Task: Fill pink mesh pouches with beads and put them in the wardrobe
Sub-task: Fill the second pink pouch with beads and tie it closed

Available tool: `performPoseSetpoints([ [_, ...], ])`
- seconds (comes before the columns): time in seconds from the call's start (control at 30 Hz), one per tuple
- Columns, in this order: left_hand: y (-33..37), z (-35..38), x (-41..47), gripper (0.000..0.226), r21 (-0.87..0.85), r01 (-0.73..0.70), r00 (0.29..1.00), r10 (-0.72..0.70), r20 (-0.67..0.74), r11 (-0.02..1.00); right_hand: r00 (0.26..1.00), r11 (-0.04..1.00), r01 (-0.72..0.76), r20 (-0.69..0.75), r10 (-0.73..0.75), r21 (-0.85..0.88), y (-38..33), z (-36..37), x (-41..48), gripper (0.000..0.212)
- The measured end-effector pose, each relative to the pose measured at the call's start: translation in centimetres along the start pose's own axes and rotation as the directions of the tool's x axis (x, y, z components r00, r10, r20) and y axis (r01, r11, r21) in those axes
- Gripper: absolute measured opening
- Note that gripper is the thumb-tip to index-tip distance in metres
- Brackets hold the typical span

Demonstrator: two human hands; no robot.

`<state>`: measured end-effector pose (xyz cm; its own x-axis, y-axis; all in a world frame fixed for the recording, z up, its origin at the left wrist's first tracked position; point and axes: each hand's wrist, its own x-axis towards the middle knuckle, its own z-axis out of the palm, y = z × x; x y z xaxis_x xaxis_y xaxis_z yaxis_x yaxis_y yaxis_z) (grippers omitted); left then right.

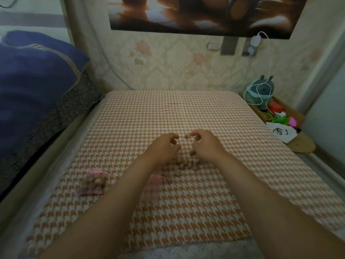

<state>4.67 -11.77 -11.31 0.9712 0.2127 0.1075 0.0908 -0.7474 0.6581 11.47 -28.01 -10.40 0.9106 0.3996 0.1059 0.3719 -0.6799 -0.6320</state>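
A single brown bead (187, 136) is pinched at the fingertips of the right hand (206, 145), lifted just above a bed covered in an orange-and-white houndstooth cloth (186, 212). The left hand (165, 146) hovers just beside it, fingers curled loosely and holding nothing that can be made out. Below and between the two hands lies a loose pile of beads (182, 163) on the cloth.

An empty-looking pink mesh pouch (154, 181) lies flat near the left forearm, partly hidden by it; it sits toward the person and to the left of the pinched bead, so the left hand is the nearer one to pick it up, judging from this view. Its long axis seems to run toward and away from the person (its opening cannot be made out). Further left, well apart, a second pink pouch (92, 182) rests on the cloth already filled with beads.

Beyond the bed's right edge, a grey stuffed toy (260, 92) stands in a wooden tray, and a white cloth with a drawn black squiggle (280, 132) lies nearby. No readable writing or brand shows anywhere. No wardrobe is in view.
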Motion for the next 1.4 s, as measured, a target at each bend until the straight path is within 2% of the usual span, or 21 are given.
performPoseSetpoints([
  [0.07,-0.3,0.6,1.5,0.042,0.007,-0.006,1.0,0.006,-0.006,1.0,0.999,0.993,0.027,-0.017,-0.029,-0.113,0.0,0.6,1.6,0.037],
  [0.17,-0.5,1.5,3.2,0.043,0.04,-0.03,1.0,0.03,-0.003,0.999,0.998,0.973,0.054,0.035,-0.047,-0.226,0.2,2.0,3.8,0.041],
  [0.3,-1.0,2.4,4.6,0.038,0.05,-0.103,0.995,0.103,-0.011,0.993,0.994,0.98,0.077,0.093,-0.061,-0.186,0.0,3.1,5.4,0.028],
  [0.43,-1.6,2.5,4.9,0.039,0.017,-0.07,0.997,0.071,-0.024,0.997,0.996,0.984,0.06,0.082,-0.047,-0.166,-0.1,3.2,5.8,0.022],
  [0.57,-1.9,1.7,4.6,0.035,-0.035,-0.072,0.995,0.069,-0.074,0.997,0.998,0.999,0.02,0.051,-0.022,0.03,-0.5,2.8,5.3,0.022],
  [0.7,-1.3,0.2,3.2,0.021,-0.107,-0.138,0.979,0.119,-0.168,0.985,0.999,0.954,-0.03,0.026,0.024,0.299,-2.1,1.8,3.9,0.025],
  [0.8,-0.9,-0.9,1.8,0.015,-0.143,-0.146,0.967,0.111,-0.227,0.979,1.0,0.928,-0.015,0.008,0.013,0.373,-3.4,1.4,2.1,0.015],
  [0.9,-0.7,-1.9,-0.7,0.018,-0.128,-0.149,0.963,0.115,-0.243,0.981,0.997,0.912,-0.049,0.068,0.023,0.408,-4.4,1.3,-0.2,0.016],
  [1.07,-0.3,-4.5,-4.9,0.031,-0.053,-0.118,0.986,0.111,-0.124,0.992,0.986,0.917,-0.047,0.166,-0.021,0.396,-6.0,0.5,-3.8,0.01],
  [1.2,-1.6,-5.6,-8.0,0.027,0.022,-0.032,0.999,0.033,-0.03,0.999,0.977,0.949,0.011,0.199,-0.077,0.316,-6.6,0.2,-6.3,0.015],
  [1.27,-2.4,-5.6,-9.3,0.029,0.055,0.027,0.998,-0.03,0.049,0.998,0.969,0.952,0.028,0.225,-0.1,0.304,-7.0,0.3,-7.3,0.012],
  [1.33,-2.8,-5.6,-10.1,0.035,0.074,0.063,0.992,-0.071,0.107,0.995,0.946,0.938,0.008,0.301,-0.119,0.346,-7.3,0.4,-8.2,0.009],
  [1.4,-3.1,-5.7,-10.5,0.04,0.122,0.064,0.99,-0.078,0.116,0.99,0.908,0.949,0.003,0.396,-0.135,0.316,-7.3,0.6,-8.9,0.01],
])
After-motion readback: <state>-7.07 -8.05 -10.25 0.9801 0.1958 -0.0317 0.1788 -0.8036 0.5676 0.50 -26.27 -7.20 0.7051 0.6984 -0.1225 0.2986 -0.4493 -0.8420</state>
